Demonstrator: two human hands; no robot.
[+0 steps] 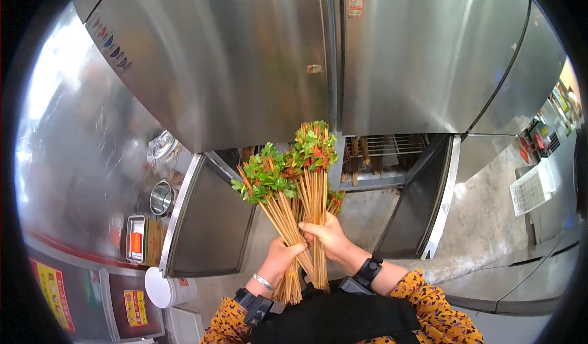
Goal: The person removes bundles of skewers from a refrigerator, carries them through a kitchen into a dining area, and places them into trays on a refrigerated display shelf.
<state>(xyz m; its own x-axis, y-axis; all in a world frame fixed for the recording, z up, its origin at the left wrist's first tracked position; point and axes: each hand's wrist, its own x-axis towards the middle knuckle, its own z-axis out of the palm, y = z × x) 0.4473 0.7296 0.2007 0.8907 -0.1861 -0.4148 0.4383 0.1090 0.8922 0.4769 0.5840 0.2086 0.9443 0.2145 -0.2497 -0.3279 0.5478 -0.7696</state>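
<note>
My left hand (284, 257) is closed around a bundle of wooden skewers (277, 206) with green leaves and orange-red pieces packed at the top ends. A second bundle of leafy skewers (315, 191) stands more upright beside it, gripped by my right hand (331, 234). Both bundles are held together in front of my body, their leafy ends pointing away from me and their bare stick ends toward my dark apron. More orange and green food (335, 202) shows partly hidden behind the right bundle.
Ahead stands a steel refrigerator (245, 56). Its lower left door (211, 221) and lower right door (419, 203) are swung open on either side. Inside, skewers lie on a wire shelf (392, 145). A white bucket (170, 287), a metal pot (163, 197) and a white crate (531, 188) stand around.
</note>
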